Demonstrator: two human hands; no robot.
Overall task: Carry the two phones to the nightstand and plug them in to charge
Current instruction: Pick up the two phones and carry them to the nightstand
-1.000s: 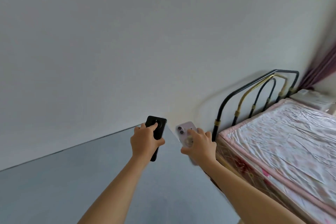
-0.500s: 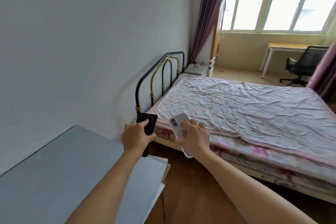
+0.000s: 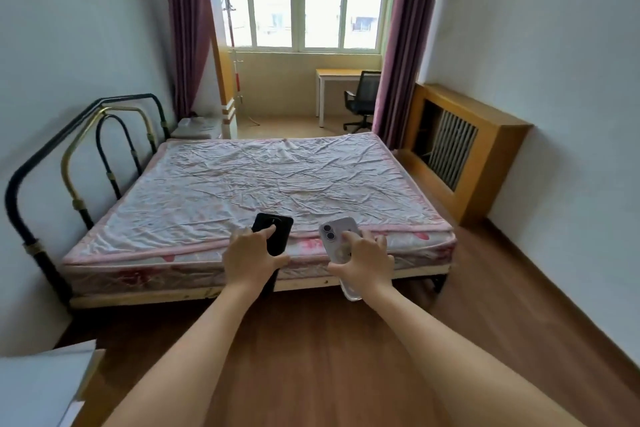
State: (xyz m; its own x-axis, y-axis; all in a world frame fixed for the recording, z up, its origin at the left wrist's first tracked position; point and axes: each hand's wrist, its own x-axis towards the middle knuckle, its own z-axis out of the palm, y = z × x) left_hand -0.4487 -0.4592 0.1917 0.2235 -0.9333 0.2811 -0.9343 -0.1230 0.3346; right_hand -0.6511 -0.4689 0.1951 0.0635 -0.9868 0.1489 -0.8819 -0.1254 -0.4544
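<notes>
My left hand (image 3: 250, 258) grips a black phone (image 3: 277, 231), held upright with its back toward me. My right hand (image 3: 364, 261) holds a pale lilac phone (image 3: 335, 239) in a clear case, camera lenses at the top. Both hands are stretched out in front of me, side by side, over the wooden floor just short of the bed's near edge. A small white nightstand (image 3: 197, 126) stands at the far left corner of the bed, beside the headboard. I cannot make out chargers or cables on it.
A bed (image 3: 242, 180) with a wrinkled pink sheet fills the middle; its black and brass headboard (image 3: 86, 149) runs along the left wall. A wooden radiator cover (image 3: 460, 149) lines the right wall. A desk (image 3: 341, 74) and an office chair (image 3: 362, 99) stand by the window. A white tabletop corner (image 3: 41, 381) is at bottom left.
My view has swung right, from the left wall and grey tabletop to the whole bedroom. Both hands keep their phones and now sit in front of the bed's near edge.
</notes>
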